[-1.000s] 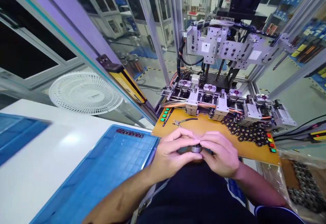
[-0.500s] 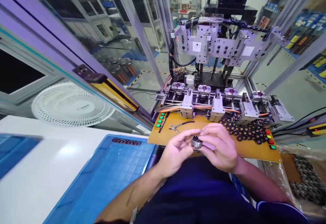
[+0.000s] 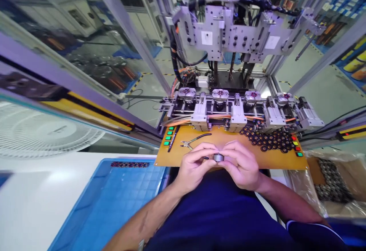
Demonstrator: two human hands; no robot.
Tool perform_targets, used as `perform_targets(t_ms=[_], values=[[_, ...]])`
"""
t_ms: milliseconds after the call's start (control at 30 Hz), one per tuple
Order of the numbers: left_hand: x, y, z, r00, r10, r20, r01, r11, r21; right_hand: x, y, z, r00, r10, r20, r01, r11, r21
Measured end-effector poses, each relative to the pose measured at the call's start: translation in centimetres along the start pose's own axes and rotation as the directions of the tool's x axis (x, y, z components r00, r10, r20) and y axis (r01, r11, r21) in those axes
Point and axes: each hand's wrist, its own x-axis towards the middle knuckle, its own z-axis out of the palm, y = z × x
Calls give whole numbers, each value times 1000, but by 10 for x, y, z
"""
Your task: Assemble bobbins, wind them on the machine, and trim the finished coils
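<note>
Between my two hands, close to my body, is a small round metal part (image 3: 219, 157), a grey ring with a dark top. My left hand (image 3: 196, 165) pinches it from the left with thumb and fingers. From the other side my right hand (image 3: 240, 163) grips the same part, thumb low and fingertips at its top edge. Just beyond my left hand, cutting pliers (image 3: 194, 140) with black handles lie on the yellow-brown board (image 3: 171, 157). A dark pen-like tool (image 3: 173, 139) lies to their left.
Several black round parts (image 3: 268, 138) cluster on the board's right. Behind stands a fixture row (image 3: 220, 108) beneath a metal press head (image 3: 228, 34). At left, a blue tray (image 3: 120, 197) holds a row of small parts (image 3: 130, 164). A bagged box of parts (image 3: 333, 182) sits right.
My view has shifted, with the tray and fan moving left in the picture. Both hands still hold the metal part, now turned so less of its dark top shows.
</note>
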Motion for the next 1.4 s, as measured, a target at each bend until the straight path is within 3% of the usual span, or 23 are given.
perform_targets(t_ms=[67,133,267,333,433,533,633,700,800,900,967,1033,1167,1400], values=[[-7,-18,-8,988,-157,6,157,987,17,-33,22,-2,998,49,47,-41,986,-160],[-19,-38,-21,949,-311,-54,313,949,26,-73,46,-10,994,96,59,-75,953,-292],[-46,-68,-48,821,-503,-269,536,842,62,-144,86,-33,983,174,67,-119,861,-494],[-55,-75,-55,762,-559,-328,610,790,71,-162,98,-43,972,218,84,-136,818,-559],[-59,-79,-57,738,-597,-314,648,757,84,-171,108,-57,954,290,73,-180,752,-634],[-55,-80,-56,749,-603,-275,643,761,85,-165,109,-63,948,318,19,-223,705,-674],[-54,-83,-54,751,-604,-268,637,769,51,-146,103,-47,960,276,46,-186,751,-634],[-57,-85,-52,746,-604,-282,634,773,23,-125,100,-18,963,228,144,-112,824,-555],[-66,-87,-49,738,-592,-322,622,783,-12,-87,103,43,931,149,334,2,911,-412],[-77,-85,-48,729,-582,-359,607,793,-54,-56,111,98,884,114,454,49,942,-333],[-83,-84,-48,722,-578,-381,595,799,-85,-44,116,118,868,135,478,33,944,-327],[-87,-83,-50,717,-575,-394,581,806,-117,-38,118,124,860,161,483,4,946,-323],[-80,-89,-48,732,-563,-383,530,824,-197,-34,112,112,855,166,491,-53,970,-237],[-38,-88,-42,840,-438,-319,333,882,-333,-12,61,88,855,211,475,-285,954,89]])
